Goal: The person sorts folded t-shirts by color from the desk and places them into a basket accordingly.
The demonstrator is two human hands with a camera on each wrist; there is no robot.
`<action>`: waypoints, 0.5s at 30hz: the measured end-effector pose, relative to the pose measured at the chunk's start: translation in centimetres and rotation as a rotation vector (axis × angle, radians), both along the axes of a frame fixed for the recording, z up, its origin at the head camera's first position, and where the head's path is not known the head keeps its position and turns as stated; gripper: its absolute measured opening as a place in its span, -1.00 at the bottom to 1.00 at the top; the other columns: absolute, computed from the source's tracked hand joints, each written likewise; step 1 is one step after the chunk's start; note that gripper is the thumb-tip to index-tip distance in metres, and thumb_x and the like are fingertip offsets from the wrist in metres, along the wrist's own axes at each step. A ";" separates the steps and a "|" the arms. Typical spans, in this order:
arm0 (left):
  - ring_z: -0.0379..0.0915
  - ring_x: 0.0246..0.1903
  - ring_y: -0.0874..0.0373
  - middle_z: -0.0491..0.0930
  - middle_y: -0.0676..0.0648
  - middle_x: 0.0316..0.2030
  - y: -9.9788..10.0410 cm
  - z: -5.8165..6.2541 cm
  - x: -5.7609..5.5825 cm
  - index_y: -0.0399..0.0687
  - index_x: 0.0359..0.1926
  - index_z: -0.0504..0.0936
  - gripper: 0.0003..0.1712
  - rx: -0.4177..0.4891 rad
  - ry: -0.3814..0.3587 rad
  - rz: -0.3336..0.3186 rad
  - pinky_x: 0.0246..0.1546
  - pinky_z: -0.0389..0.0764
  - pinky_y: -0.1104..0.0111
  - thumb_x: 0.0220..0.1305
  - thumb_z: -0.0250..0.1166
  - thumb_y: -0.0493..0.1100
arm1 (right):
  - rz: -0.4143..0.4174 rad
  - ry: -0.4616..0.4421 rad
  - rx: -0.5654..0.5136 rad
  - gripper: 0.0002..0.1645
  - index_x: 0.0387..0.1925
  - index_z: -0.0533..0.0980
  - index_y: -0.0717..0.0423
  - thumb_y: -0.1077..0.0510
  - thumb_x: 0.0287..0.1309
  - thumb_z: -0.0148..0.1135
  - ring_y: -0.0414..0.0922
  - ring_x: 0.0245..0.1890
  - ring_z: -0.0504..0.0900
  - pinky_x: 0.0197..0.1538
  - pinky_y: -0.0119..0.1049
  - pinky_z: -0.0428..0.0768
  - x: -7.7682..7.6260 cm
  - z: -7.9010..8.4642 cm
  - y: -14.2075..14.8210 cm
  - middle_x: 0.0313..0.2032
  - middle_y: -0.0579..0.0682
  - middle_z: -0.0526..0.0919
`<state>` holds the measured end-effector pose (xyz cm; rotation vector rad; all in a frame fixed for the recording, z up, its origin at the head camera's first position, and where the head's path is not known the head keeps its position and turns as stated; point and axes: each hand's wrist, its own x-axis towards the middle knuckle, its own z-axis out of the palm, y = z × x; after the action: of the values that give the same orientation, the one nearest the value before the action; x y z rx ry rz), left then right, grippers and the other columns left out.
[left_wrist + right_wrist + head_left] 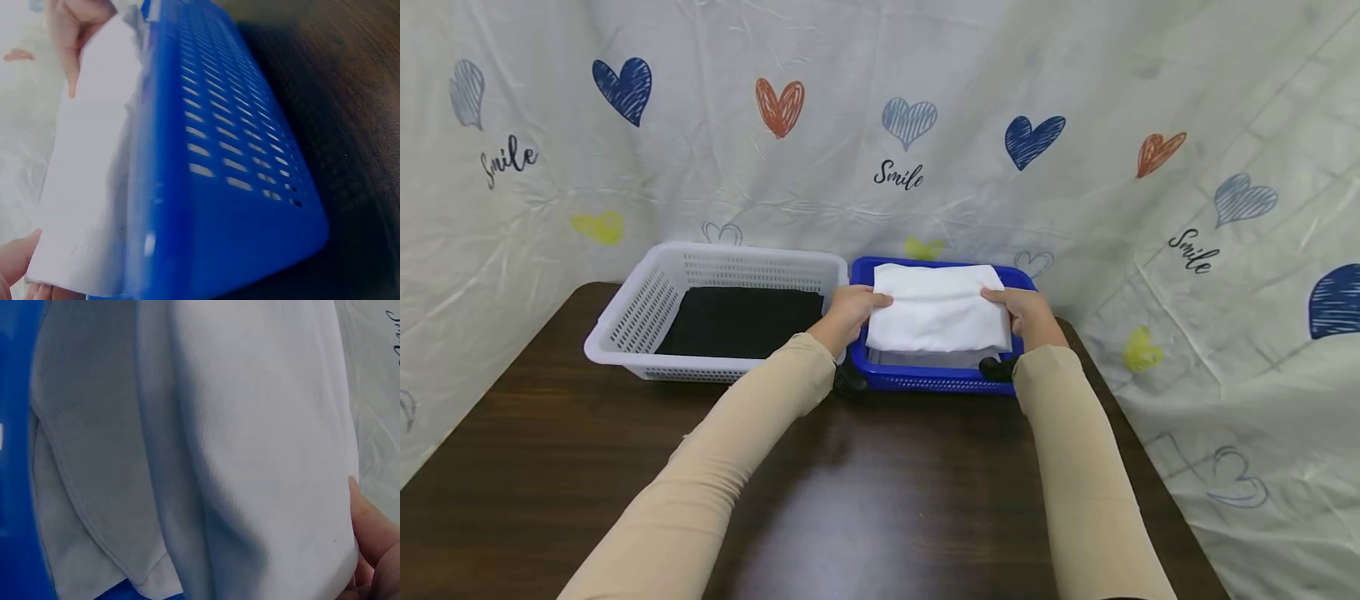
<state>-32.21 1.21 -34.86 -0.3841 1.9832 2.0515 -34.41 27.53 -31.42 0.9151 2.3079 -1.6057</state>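
A folded white cloth (pixel 938 308) is held level over the blue basket (pixel 936 382). My left hand (pixel 852 310) pinches its left edge, thumb on top. At the opposite edge my right hand (pixel 1024 310) grips it the same way. Under it, more white fabric (pixel 94 437) lies inside the basket in the right wrist view. The left wrist view shows the folded cloth (pixel 94 144) along the basket's slotted side (pixel 231 131), with a thumb at each end.
A white basket (pixel 613 354) stands left of the blue one, with folded black cloth (pixel 741 321) inside. Both baskets sit at the back of a dark wooden table (pixel 865 500). Behind hangs a white sheet (pixel 835 183) printed with hearts.
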 end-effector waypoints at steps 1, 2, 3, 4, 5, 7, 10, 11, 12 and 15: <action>0.24 0.43 -0.06 0.36 -0.15 0.40 0.1 -0.2 0.0 -0.19 0.37 0.41 -0.32 0.004 -0.008 0.001 0.45 0.30 0.17 0.25 0.39 -0.22 | -0.005 -0.003 0.006 -0.15 0.41 0.30 0.13 -0.08 0.19 0.37 -0.33 -0.55 0.50 -0.45 -0.53 0.52 0.0 -0.1 0.0 -0.28 -0.13 0.50; 0.24 0.43 -0.06 0.36 -0.15 0.41 0.1 -0.3 0.0 -0.18 0.37 0.41 -0.31 0.005 -0.017 0.002 0.45 0.29 0.16 0.24 0.40 -0.22 | -0.010 -0.004 0.006 -0.16 0.41 0.31 0.13 -0.07 0.19 0.37 -0.33 -0.54 0.50 -0.45 -0.53 0.51 0.0 -0.3 0.0 -0.26 -0.13 0.50; 0.24 0.43 -0.06 0.36 -0.14 0.41 0.2 -0.5 0.0 -0.17 0.37 0.41 -0.31 0.008 -0.025 0.002 0.46 0.29 0.16 0.24 0.40 -0.22 | -0.015 -0.006 0.007 -0.17 0.41 0.31 0.13 -0.07 0.19 0.37 -0.32 -0.53 0.50 -0.45 -0.53 0.51 0.0 -0.4 0.0 -0.25 -0.13 0.50; 0.25 0.43 -0.06 0.35 -0.14 0.41 0.3 -0.6 -0.1 -0.16 0.38 0.41 -0.30 0.007 -0.035 0.003 0.46 0.29 0.16 0.23 0.41 -0.22 | -0.015 -0.008 0.004 -0.16 0.42 0.29 0.13 -0.06 0.20 0.36 -0.32 -0.52 0.51 -0.43 -0.53 0.53 0.0 -0.5 0.0 -0.23 -0.13 0.49; 0.25 0.43 -0.06 0.35 -0.14 0.41 0.3 -0.6 -0.1 -0.16 0.38 0.41 -0.30 0.007 -0.043 0.004 0.46 0.29 0.16 0.23 0.41 -0.22 | -0.015 -0.012 -0.002 -0.16 0.43 0.28 0.12 -0.05 0.21 0.35 -0.32 -0.51 0.51 -0.42 -0.53 0.54 0.0 -0.6 0.0 -0.22 -0.13 0.49; 0.27 0.42 -0.05 0.36 -0.12 0.41 0.4 -0.7 -0.1 -0.15 0.37 0.43 -0.30 -0.010 -0.062 0.009 0.45 0.30 0.17 0.22 0.42 -0.21 | -0.009 -0.020 -0.002 -0.17 0.44 0.28 0.11 -0.04 0.23 0.34 -0.32 -0.50 0.51 -0.41 -0.53 0.54 0.1 -0.9 0.1 -0.23 -0.13 0.48; 0.28 0.40 -0.04 0.36 -0.12 0.40 0.5 -0.6 -0.2 -0.15 0.36 0.44 -0.30 -0.037 -0.077 0.008 0.43 0.33 0.18 0.21 0.43 -0.20 | 0.014 -0.027 0.001 -0.19 0.43 0.29 0.10 -0.05 0.24 0.32 -0.33 -0.52 0.50 -0.40 -0.54 0.53 0.0 -1.1 0.1 -0.25 -0.15 0.48; 0.28 0.40 -0.05 0.36 -0.11 0.40 0.5 -0.6 -0.2 -0.14 0.35 0.44 -0.31 -0.050 -0.080 0.002 0.42 0.34 0.17 0.21 0.43 -0.19 | 0.022 -0.028 0.012 -0.20 0.42 0.31 0.09 -0.06 0.23 0.32 -0.34 -0.55 0.48 -0.42 -0.53 0.51 0.0 -1.2 0.2 -0.23 -0.15 0.50; 0.28 0.40 -0.05 0.36 -0.11 0.40 0.5 -0.5 -0.2 -0.14 0.35 0.45 -0.31 -0.061 -0.082 -0.005 0.42 0.35 0.17 0.21 0.43 -0.18 | 0.030 -0.024 0.014 -0.20 0.43 0.31 0.09 -0.05 0.23 0.33 -0.34 -0.54 0.48 -0.41 -0.52 0.51 0.0 -1.2 0.2 -0.20 -0.14 0.51; 0.27 0.41 -0.06 0.35 -0.11 0.41 0.7 -0.3 -0.1 -0.14 0.35 0.43 -0.31 -0.082 -0.085 -0.021 0.40 0.38 0.15 0.22 0.42 -0.19 | 0.051 -0.016 0.036 -0.19 0.43 0.30 0.11 -0.05 0.23 0.33 -0.33 -0.50 0.48 -0.36 -0.50 0.50 0.1 -1.5 0.4 0.04 -0.05 0.56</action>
<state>-32.34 1.91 -35.11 -0.4566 2.0162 1.9131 -34.30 27.90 -32.91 0.8671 2.3369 -1.5356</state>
